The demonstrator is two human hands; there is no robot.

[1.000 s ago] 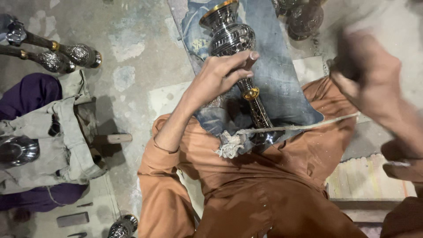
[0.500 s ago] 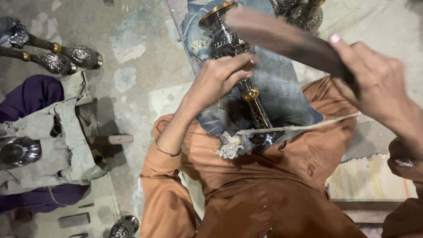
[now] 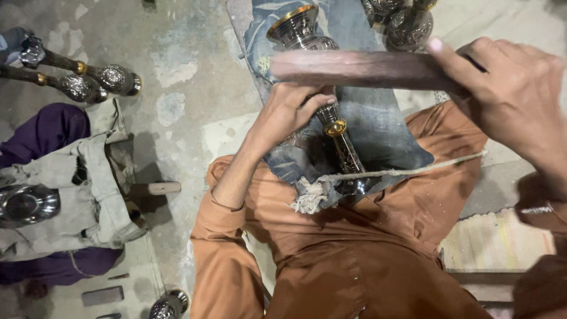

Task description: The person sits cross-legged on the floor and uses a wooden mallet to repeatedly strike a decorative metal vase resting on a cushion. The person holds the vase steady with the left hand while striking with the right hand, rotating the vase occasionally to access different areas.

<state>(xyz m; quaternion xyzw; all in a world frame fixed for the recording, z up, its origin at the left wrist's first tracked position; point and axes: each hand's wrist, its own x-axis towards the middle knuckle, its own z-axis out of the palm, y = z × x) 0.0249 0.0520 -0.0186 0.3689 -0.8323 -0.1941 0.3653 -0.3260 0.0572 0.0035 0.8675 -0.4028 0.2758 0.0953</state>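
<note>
An engraved silver vase-like metal piece point(image 3: 307, 35) with gold bands lies on a blue cloth point(image 3: 378, 130) over my lap. My left hand point(image 3: 292, 109) grips its body near the gold ring point(image 3: 335, 127). My right hand point(image 3: 508, 94) holds a long brown wooden stick point(image 3: 360, 68) level across the piece, just above my left hand. A twisted cord point(image 3: 407, 171) stretches across the lower stem, ending in a frayed knot point(image 3: 307, 198).
More engraved metal pieces lie at the left point(image 3: 88, 80) and stand at the top right point(image 3: 407, 20). A seated person in purple with a grey cloth point(image 3: 71, 177) and a shiny bowl point(image 3: 26, 204) is at the left. A wooden handle point(image 3: 156, 188) lies on the concrete floor.
My right hand has swung the wooden stick from the upper right down and leftward until it lies level over the metal piece. My left hand kept its grip.
</note>
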